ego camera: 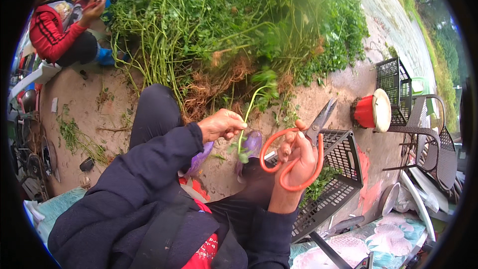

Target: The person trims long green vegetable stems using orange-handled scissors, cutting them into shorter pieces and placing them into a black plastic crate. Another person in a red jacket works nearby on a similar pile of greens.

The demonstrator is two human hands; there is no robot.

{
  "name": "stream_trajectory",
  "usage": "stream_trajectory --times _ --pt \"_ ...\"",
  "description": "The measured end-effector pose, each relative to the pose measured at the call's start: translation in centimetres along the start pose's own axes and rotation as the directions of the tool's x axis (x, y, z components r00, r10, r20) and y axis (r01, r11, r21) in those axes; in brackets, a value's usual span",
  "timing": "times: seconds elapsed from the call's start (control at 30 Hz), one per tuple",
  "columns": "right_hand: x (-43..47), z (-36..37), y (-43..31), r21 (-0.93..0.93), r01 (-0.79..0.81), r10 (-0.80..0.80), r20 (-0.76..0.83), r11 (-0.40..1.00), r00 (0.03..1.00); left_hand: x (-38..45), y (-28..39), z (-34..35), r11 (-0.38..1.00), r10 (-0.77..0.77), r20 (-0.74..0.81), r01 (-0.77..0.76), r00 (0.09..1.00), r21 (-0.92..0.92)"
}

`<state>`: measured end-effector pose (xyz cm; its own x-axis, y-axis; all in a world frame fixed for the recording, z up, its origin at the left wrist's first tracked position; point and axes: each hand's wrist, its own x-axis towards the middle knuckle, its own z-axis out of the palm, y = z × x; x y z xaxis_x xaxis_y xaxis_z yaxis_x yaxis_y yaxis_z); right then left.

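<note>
My left hand (223, 124) pinches a single green leafy stem (249, 109) between thumb and fingers, its leafy top pointing up towards the heap. My right hand (298, 160) holds large scissors with orange-red loop handles (320, 164); the dark metal blades (324, 116) point up and away, slightly parted. Beyond both hands lies a big heap of leafy green plants (231, 18), with brown roots (199, 95) on its near side. A black plastic crate (345, 186) with some greens (321, 185) inside stands at the right, behind my right hand.
A person in a red jacket (52, 37) sits at the upper left. Loose stems (80, 140) lie on the floor at left. At right are a red stool with a pale cushion (368, 111), stacked black crates (394, 86) and a woven chair (429, 138).
</note>
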<state>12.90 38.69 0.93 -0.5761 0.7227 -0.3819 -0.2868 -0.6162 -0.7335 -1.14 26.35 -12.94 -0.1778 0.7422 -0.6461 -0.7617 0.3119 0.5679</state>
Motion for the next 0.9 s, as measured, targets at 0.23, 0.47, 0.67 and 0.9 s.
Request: stream_trajectory --times 0.23,0.47,0.67,0.9 --pt "0.2 0.5 1.6 -0.007 0.077 -0.075 0.12 0.997 0.99 -11.8 3.9 0.3 0.97 0.243 -0.04 -0.244 0.969 -0.007" --pt "-2.8 3.2 1.9 -0.219 0.237 -0.187 0.226 0.946 0.956 -17.5 5.7 1.1 0.837 0.545 -0.122 -0.531 0.829 0.132" --pt "-9.0 2.7 -0.8 -0.335 0.232 -0.145 0.264 0.913 0.954 -18.9 8.3 4.9 0.719 0.674 -0.019 -0.649 0.739 0.249" --pt "-12.2 -1.4 -3.8 -0.695 0.353 -0.325 0.178 0.627 0.929 -18.0 8.8 11.1 0.491 0.743 0.171 -0.7 0.647 0.519"
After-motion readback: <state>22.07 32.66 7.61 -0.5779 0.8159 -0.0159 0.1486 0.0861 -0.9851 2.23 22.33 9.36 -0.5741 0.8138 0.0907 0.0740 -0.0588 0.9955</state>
